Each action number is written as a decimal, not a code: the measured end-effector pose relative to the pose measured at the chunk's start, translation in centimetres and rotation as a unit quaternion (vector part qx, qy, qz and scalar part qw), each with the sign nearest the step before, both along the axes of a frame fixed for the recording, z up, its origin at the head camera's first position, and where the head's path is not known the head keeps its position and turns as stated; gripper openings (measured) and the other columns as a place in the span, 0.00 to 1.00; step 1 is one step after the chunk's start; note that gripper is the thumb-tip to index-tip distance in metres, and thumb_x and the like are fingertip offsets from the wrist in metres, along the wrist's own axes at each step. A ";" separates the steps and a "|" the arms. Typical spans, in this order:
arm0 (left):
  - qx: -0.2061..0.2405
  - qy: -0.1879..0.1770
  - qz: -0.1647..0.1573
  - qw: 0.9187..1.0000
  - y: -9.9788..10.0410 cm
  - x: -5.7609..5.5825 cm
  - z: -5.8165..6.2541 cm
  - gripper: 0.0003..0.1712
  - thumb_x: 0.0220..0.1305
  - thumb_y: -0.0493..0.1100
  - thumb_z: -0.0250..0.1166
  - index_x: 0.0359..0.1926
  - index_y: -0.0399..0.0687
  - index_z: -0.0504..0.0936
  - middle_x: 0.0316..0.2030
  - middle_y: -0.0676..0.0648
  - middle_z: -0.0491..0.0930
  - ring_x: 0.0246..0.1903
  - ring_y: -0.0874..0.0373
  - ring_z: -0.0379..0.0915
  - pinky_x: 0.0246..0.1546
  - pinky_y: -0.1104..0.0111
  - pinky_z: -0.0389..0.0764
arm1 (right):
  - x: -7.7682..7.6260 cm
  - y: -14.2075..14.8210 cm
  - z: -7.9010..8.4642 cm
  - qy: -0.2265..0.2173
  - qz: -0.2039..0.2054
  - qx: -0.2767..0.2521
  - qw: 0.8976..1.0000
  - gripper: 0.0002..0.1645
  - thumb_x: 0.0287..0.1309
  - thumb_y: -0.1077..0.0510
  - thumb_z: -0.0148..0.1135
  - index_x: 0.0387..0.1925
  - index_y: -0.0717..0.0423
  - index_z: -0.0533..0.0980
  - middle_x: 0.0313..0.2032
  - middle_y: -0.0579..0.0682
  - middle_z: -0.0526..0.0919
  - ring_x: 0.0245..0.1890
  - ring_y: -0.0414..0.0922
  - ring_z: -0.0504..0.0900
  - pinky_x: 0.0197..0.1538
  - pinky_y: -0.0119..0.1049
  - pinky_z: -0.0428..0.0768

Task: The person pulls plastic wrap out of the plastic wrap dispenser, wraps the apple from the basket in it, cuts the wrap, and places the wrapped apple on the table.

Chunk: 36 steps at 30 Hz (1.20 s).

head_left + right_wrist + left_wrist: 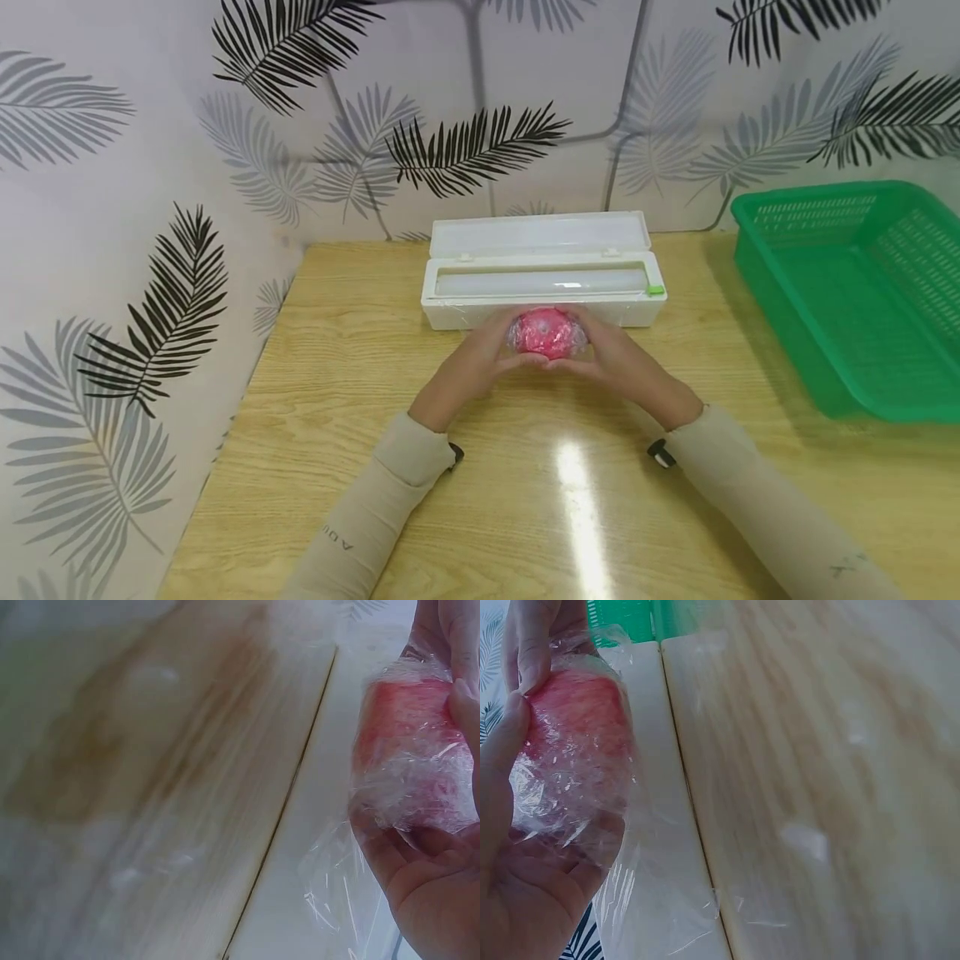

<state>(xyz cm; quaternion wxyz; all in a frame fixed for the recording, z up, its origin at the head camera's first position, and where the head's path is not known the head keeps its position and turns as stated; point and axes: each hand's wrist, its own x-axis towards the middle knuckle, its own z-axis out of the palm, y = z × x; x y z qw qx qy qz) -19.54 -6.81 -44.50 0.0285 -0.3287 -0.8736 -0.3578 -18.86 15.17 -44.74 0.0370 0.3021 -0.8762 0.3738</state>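
In the head view, a rounded pink-red item (545, 333) wrapped in crinkled cling film is held between both hands, at the front of a white cling film dispenser (461, 315). My left hand (480, 354) grips its left side, thumb toward me and fingers on the far side. On the other side my right hand (606, 354) grips it the same way, and the thumbs nearly meet. Both wrist views show layered film over the item; its exact kind is obscured. Loose clear film (622, 900) hangs below it in the left wrist view.
The dispenser's lid (540, 236) stands raised at the back, baring the film roll (540, 282). A green slider (656, 291) sits at its right end. To the right is a green plastic basket (795, 333) on the wooden table (337, 350). A leaf-patterned wall borders the back and left.
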 end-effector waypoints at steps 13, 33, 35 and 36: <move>-0.008 -0.018 -0.011 1.000 0.1 -0.1 0.2 0.39 0.49 0.58 0.62 0.62 0.59 0.59 0.56 0.62 0.64 0.56 0.71 0.56 0.55 0.73 0.61 | 0.0 -0.4 0.3 -0.036 -0.011 -0.004 0.999 0.46 0.35 0.42 0.70 0.59 0.46 0.62 0.53 0.42 0.69 0.53 0.39 0.68 0.55 0.38 0.67; -0.024 -0.034 -0.005 0.999 0.3 -0.5 -0.1 0.38 0.47 0.57 0.64 0.60 0.59 0.62 0.54 0.59 0.66 0.54 0.70 0.59 0.54 0.73 0.62 | -0.5 -0.6 0.2 -0.064 -0.056 0.030 0.996 0.47 0.29 0.39 0.71 0.56 0.48 0.66 0.52 0.46 0.72 0.52 0.43 0.70 0.54 0.41 0.68; -0.031 -0.041 -0.003 0.999 0.3 -0.5 -0.1 0.37 0.47 0.57 0.64 0.59 0.58 0.63 0.53 0.59 0.66 0.53 0.70 0.59 0.54 0.73 0.62 | -0.5 -0.6 0.0 -0.072 -0.058 0.033 0.995 0.47 0.29 0.40 0.72 0.55 0.49 0.66 0.52 0.46 0.72 0.51 0.43 0.70 0.54 0.41 0.68; -0.032 -0.044 -0.004 0.999 0.4 -0.4 -0.1 0.37 0.47 0.57 0.64 0.59 0.57 0.64 0.52 0.59 0.66 0.52 0.70 0.59 0.54 0.73 0.63 | -0.5 -0.7 0.0 -0.076 -0.060 0.034 0.995 0.47 0.29 0.40 0.72 0.55 0.49 0.66 0.51 0.46 0.72 0.51 0.43 0.70 0.54 0.41 0.68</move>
